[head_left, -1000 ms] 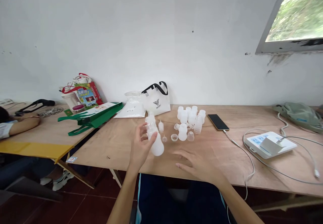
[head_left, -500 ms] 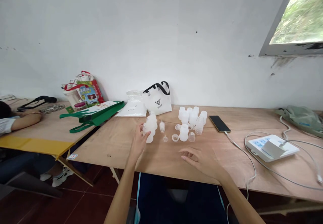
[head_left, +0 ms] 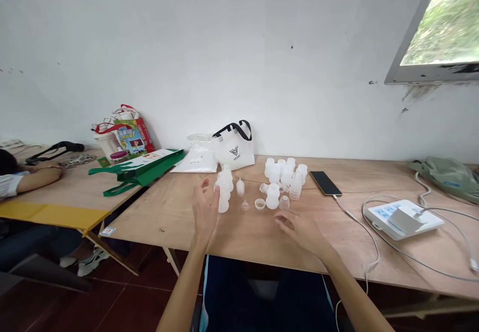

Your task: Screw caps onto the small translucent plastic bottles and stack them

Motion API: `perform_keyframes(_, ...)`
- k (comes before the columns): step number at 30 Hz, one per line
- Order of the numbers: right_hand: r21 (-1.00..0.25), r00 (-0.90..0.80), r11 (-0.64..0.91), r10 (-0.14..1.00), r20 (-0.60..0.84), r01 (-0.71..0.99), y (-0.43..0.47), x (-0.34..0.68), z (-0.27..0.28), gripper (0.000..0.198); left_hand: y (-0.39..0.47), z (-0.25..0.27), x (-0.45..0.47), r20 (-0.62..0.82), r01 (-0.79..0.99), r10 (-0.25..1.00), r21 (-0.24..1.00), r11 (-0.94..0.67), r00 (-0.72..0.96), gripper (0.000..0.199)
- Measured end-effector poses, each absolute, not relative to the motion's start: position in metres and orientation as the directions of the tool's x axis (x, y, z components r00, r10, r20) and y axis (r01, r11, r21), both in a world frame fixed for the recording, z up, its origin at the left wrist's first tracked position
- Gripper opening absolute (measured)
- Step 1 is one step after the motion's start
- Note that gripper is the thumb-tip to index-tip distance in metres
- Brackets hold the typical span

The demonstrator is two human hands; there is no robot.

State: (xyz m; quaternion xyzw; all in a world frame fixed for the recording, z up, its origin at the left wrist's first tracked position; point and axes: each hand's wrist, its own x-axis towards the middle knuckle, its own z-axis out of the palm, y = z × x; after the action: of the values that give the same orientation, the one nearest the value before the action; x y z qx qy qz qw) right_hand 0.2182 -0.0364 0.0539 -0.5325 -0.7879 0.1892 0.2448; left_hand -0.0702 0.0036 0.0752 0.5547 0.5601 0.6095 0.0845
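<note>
My left hand [head_left: 205, 209] is raised with its fingers apart and nothing in it, just left of a cluster of white plastic bottles [head_left: 225, 184]. My right hand [head_left: 299, 229] is low over the table, loosely open and holding nothing. Its fingertips are nearest to a clear dome cap [head_left: 284, 202]. Left of that cap are a small white bottle [head_left: 272, 199] and a clear ring [head_left: 259, 203]. Between the hands stand a stack of clear nipple-shaped pieces [head_left: 240, 187] and a single such piece [head_left: 245, 205]. Behind my right hand are several more white bottles [head_left: 286, 171] and a stack of clear caps [head_left: 295, 188].
A white tote bag [head_left: 235, 147] and a white plastic packet [head_left: 198, 160] lie by the wall. To the right are a phone [head_left: 325, 183] on a cable and a white box [head_left: 404, 218]. A green bag [head_left: 145, 169] spans the left edge; another person's arm [head_left: 41, 176] rests beyond.
My left hand has drawn back from the white bottles and its fingers have spread. My right hand has shifted slightly right and forward, toward the clear dome cap.
</note>
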Motion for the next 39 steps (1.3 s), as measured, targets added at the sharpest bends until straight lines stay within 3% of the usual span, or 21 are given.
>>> perform_keyframes(3,-0.545,-0.370,0.411,0.909,0.189,0.731,-0.034,0.215,0.045,0.027,-0.012,0.080,-0.044,0.570,0.449,0.772,0.789,-0.419,-0.282,0.027)
perform_keyframes(5,-0.537,-0.426,0.467,0.880,0.209,0.702,-0.031,0.212,0.037,0.025,-0.017,0.074,-0.025,0.506,0.419,0.861,0.793,-0.443,-0.046,0.021)
perform_keyframes(8,-0.476,-0.481,0.538,0.841,0.248,0.696,-0.025,0.208,0.023,0.024,-0.018,0.056,-0.004,0.419,0.436,0.861,0.743,-0.507,0.287,0.017)
perform_keyframes(11,-0.411,-0.504,0.586,0.810,0.299,0.698,-0.020,0.207,0.012,0.025,-0.017,0.038,0.008,0.349,0.470,0.831,0.699,-0.539,0.433,0.014)
perform_keyframes(20,-0.247,-0.477,0.587,0.789,0.387,0.771,-0.015,0.198,-0.007,0.021,-0.015,0.016,0.010,0.352,0.681,0.779,0.381,-0.626,0.519,0.025)
perform_keyframes(39,-0.251,-0.451,0.584,0.781,0.432,0.772,-0.019,0.194,0.000,0.016,-0.008,0.006,0.008,0.366,0.696,0.764,0.326,-0.640,0.531,0.026)
